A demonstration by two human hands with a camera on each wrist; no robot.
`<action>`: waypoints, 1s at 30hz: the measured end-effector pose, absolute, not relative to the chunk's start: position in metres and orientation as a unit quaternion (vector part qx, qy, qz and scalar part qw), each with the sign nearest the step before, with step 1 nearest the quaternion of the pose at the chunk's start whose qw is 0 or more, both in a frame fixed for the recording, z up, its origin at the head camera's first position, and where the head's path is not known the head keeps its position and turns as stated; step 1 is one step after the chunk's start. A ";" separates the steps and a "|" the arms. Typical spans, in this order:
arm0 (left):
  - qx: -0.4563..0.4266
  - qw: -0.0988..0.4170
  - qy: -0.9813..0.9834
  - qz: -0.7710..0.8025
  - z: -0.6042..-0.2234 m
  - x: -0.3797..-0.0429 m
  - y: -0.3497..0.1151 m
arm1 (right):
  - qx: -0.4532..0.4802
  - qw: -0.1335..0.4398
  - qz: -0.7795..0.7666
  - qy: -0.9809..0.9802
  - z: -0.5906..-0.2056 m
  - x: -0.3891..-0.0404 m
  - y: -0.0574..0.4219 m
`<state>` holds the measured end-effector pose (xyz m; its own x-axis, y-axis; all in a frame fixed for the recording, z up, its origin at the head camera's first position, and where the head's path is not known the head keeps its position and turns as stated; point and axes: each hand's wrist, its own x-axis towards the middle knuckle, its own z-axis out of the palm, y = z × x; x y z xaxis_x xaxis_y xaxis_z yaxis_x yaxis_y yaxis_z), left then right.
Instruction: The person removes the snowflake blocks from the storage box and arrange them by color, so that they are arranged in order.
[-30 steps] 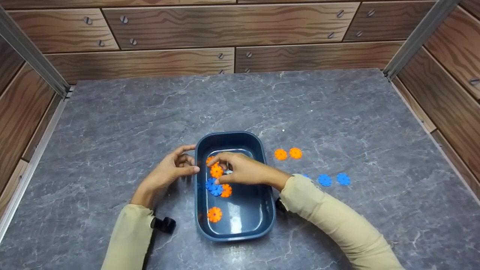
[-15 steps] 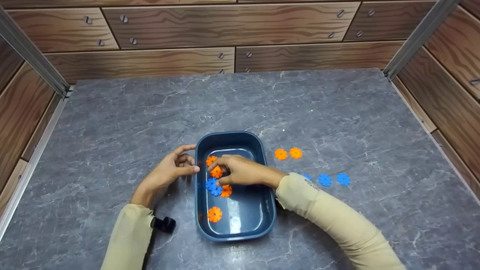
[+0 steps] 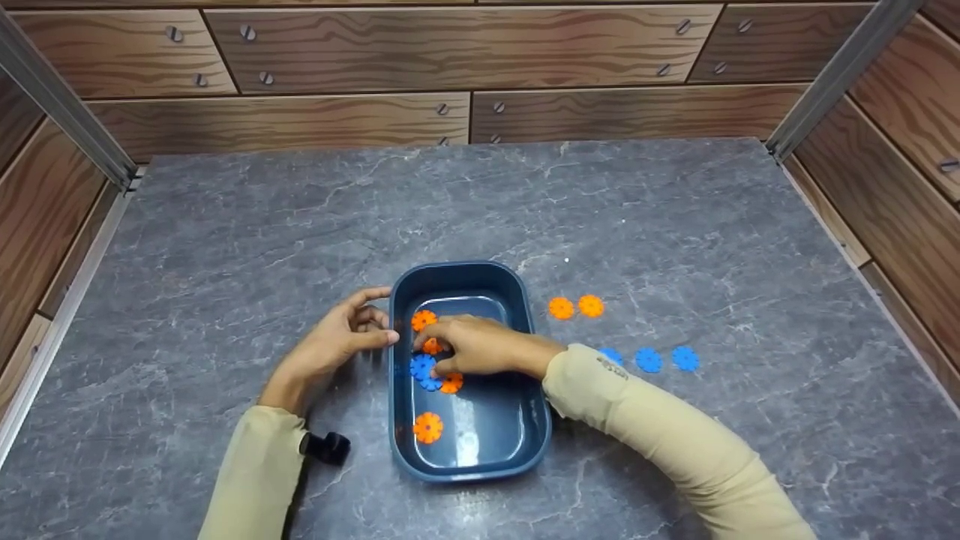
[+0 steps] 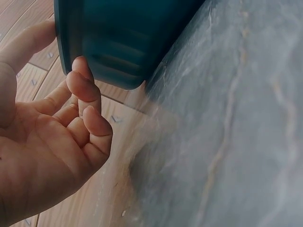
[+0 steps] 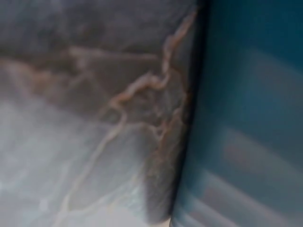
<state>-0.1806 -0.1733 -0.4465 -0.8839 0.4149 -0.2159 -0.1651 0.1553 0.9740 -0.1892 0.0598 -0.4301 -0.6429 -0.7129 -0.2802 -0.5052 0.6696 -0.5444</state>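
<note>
Inside tub | orange discs, blue discs, right grip apart | outside, left grip apart

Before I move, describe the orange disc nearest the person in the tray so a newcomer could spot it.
On the grey marbled table, find the dark blue tray. Look inside it, beside the left wall, toward the near end. The notched orange disc there lies by itself, fully visible, apart from the tray's other discs by the right hand.
</note>
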 end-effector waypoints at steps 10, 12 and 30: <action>0.081 0.225 0.725 0.645 -0.445 -0.181 -0.172 | -0.360 0.240 -0.192 0.881 -0.432 -0.190 0.059; 0.082 0.225 0.725 0.646 -0.445 -0.180 -0.172 | -0.361 0.243 -0.186 0.881 -0.432 -0.190 0.059; 0.086 0.226 0.721 0.649 -0.446 -0.180 -0.173 | -0.387 0.216 -0.144 0.885 -0.431 -0.185 0.060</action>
<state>-0.1800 -0.1732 -0.4456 -0.8828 0.4173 -0.2156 -0.1706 0.1426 0.9750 -0.1854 0.0596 -0.4308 -0.6064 -0.7475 -0.2712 -0.6233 0.6586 -0.4216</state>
